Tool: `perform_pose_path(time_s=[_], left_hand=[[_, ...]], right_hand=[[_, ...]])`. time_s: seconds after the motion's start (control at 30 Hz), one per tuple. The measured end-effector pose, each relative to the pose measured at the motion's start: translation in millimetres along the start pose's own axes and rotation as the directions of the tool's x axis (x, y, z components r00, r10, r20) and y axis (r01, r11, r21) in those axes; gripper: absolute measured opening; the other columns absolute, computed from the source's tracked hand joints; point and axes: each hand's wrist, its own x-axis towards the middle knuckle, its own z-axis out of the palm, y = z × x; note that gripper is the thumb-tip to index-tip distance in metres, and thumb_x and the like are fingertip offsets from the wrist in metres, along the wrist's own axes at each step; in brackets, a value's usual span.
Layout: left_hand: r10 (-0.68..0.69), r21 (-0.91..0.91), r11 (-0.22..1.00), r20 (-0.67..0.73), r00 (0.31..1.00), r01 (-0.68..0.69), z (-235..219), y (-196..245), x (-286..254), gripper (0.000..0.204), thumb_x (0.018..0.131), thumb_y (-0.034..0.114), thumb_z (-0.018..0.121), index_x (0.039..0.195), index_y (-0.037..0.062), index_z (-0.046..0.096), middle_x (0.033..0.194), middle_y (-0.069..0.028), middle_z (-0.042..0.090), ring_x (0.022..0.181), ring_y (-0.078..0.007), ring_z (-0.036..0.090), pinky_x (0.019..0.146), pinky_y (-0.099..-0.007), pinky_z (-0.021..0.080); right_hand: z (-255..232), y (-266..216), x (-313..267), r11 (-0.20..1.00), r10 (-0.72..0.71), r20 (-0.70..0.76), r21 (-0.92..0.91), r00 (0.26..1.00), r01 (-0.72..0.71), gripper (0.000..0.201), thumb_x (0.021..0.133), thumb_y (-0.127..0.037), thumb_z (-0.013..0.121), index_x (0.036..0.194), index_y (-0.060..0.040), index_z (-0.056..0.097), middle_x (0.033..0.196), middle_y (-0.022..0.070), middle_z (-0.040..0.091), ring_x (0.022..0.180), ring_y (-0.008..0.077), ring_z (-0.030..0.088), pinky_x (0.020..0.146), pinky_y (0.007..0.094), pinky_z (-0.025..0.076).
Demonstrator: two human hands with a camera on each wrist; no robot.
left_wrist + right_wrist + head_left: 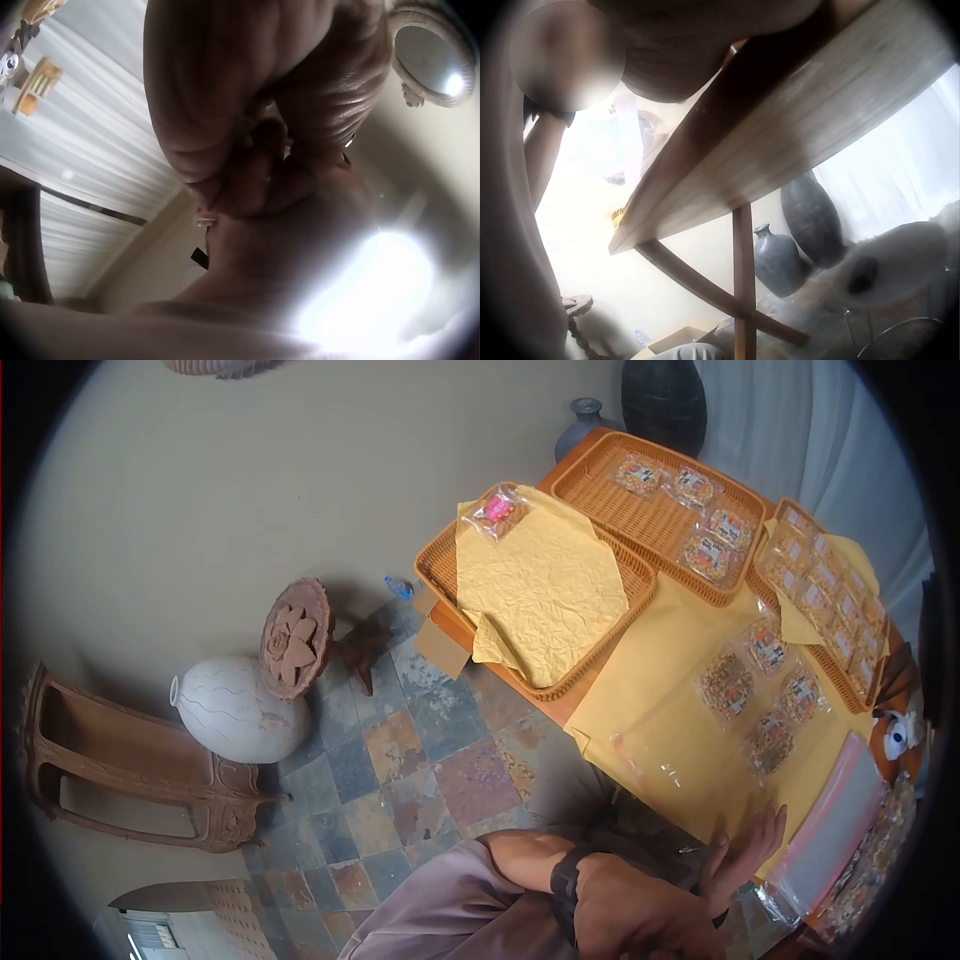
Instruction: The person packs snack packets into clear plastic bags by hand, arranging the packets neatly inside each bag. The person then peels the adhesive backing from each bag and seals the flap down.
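In the head view, the left hand point(640, 910) is at the bottom with its back up, a black strap around its wrist. Its fingertips are out of sight there; the left wrist view shows the palm and bent fingers of the left hand point(255, 142) in shadow, too dark to tell what they touch. Close beside it, the right hand point(745, 850) has its fingers extended near the edge of the yellow paper point(640, 700). Nothing is seen in its fingers. On that paper lie several clear packets point(727, 685).
A wicker tray point(645, 585) with crumpled yellow paper holds one packet with a pink label point(498, 510). Behind are a tray with several packets point(600, 490) and a fuller tray point(868, 695). Plastic bags point(830, 820) lie at the right. A white round vase point(240, 710) stands left.
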Motion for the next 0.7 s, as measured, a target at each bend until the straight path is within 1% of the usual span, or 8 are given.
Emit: perform_pose_path(time_s=[0.1, 0.23, 0.27, 0.33, 0.47, 0.53, 0.63, 0.7], left_hand=[[0.033, 0.045, 0.998, -0.009, 0.999, -0.032, -0.7, -2.3, -5.2, 0.035, 0.095, -0.011, 0.059, 0.081, 0.0088, 0.033, 0.07, 0.0007, 0.036, 0.062, -0.0142, 0.035, 0.058, -0.0286, 0.031], [0.073, 0.128, 0.989, -0.025, 0.997, -0.069, 4.5, 17.6, 6.3, 0.035, 0.095, -0.01, 0.06, 0.082, 0.0089, 0.034, 0.071, 0.0005, 0.036, 0.064, -0.0144, 0.035, 0.061, -0.0301, 0.032], [0.075, 0.126, 0.989, -0.026, 0.997, -0.071, 3.4, 8.3, 8.2, 0.035, 0.095, -0.01, 0.06, 0.082, 0.0089, 0.034, 0.071, 0.0005, 0.036, 0.064, -0.0144, 0.035, 0.061, -0.0301, 0.032], [0.201, -0.001, 0.979, -0.058, 0.978, -0.202, 0.1, -15.6, 11.6, 0.035, 0.096, -0.007, 0.062, 0.084, 0.009, 0.034, 0.074, -0.0002, 0.038, 0.066, -0.0147, 0.036, 0.063, -0.0309, 0.033], [0.194, -0.013, 0.981, -0.065, 0.979, -0.195, -2.7, -19.8, 10.4, 0.036, 0.096, -0.004, 0.067, 0.086, 0.0092, 0.035, 0.076, -0.0001, 0.038, 0.067, -0.0143, 0.036, 0.064, -0.0296, 0.033], [0.202, -0.098, 0.975, -0.005, 0.979, -0.202, -5.9, -20.4, 11.9, 0.037, 0.095, -0.002, 0.069, 0.086, 0.0092, 0.035, 0.075, 0.0005, 0.038, 0.066, -0.0135, 0.036, 0.062, -0.0283, 0.032], [0.136, -0.172, 0.976, 0.002, 0.991, -0.134, -4.8, -14.6, 10.9, 0.038, 0.094, -0.001, 0.071, 0.086, 0.0093, 0.035, 0.074, 0.001, 0.037, 0.065, -0.0125, 0.034, 0.06, -0.0265, 0.03], [0.144, -0.181, 0.973, 0.005, 0.99, -0.141, -7.8, -21.2, 8.1, 0.038, 0.095, -0.001, 0.07, 0.085, 0.0095, 0.035, 0.074, 0.0013, 0.036, 0.065, -0.0119, 0.033, 0.059, -0.0261, 0.029]], right_hand=[[0.3, -0.2, -0.1, 1.0, 0.004, -0.009, 0.001, 1.0, -0.004, 0.052, 0.106, -0.03, 0.05, 0.149, -0.0019, 0.039, 0.154, 0.0245, 0.045, 0.145, 0.0513, 0.035, 0.116, 0.062, 0.029], [-1.9, 0.3, -1.1, 1.0, 0.018, 0.011, -0.023, 1.0, -0.018, 0.054, 0.104, -0.028, 0.053, 0.148, -0.0008, 0.039, 0.152, 0.0278, 0.046, 0.142, 0.0547, 0.037, 0.114, 0.064, 0.032], [-1.7, -0.2, -1.5, 1.0, 0.019, 0.014, -0.019, 1.0, -0.018, 0.053, 0.104, -0.028, 0.053, 0.148, -0.0007, 0.039, 0.152, 0.0278, 0.046, 0.143, 0.0546, 0.037, 0.114, 0.0639, 0.032], [-1.2, -0.1, -1.3, 1.0, 0.013, 0.011, -0.015, 1.0, -0.013, 0.053, 0.104, -0.028, 0.053, 0.148, -0.0003, 0.04, 0.152, 0.0279, 0.046, 0.143, 0.0546, 0.037, 0.114, 0.0639, 0.032], [-2.0, -0.7, -1.2, 1.0, 0.02, 0.011, -0.021, 1.0, -0.02, 0.053, 0.104, -0.028, 0.053, 0.147, 0.0001, 0.04, 0.152, 0.0283, 0.046, 0.143, 0.0545, 0.037, 0.114, 0.064, 0.032], [-1.0, -1.2, -1.6, 1.0, 0.025, 0.005, -0.013, 1.0, -0.025, 0.052, 0.105, -0.029, 0.052, 0.147, 0.0002, 0.04, 0.153, 0.0264, 0.045, 0.144, 0.0528, 0.036, 0.115, 0.0633, 0.03], [0.9, -0.2, -1.7, 1.0, 0.023, -0.002, -0.003, 1.0, -0.023, 0.052, 0.106, -0.031, 0.05, 0.147, -0.0002, 0.041, 0.154, 0.0242, 0.044, 0.146, 0.0509, 0.035, 0.116, 0.0624, 0.028], [-0.4, 0.6, -1.9, 1.0, 0.022, -0.003, -0.003, 1.0, -0.022, 0.052, 0.106, -0.031, 0.051, 0.147, -0.0007, 0.041, 0.155, 0.024, 0.044, 0.146, 0.0508, 0.035, 0.116, 0.0623, 0.028]])
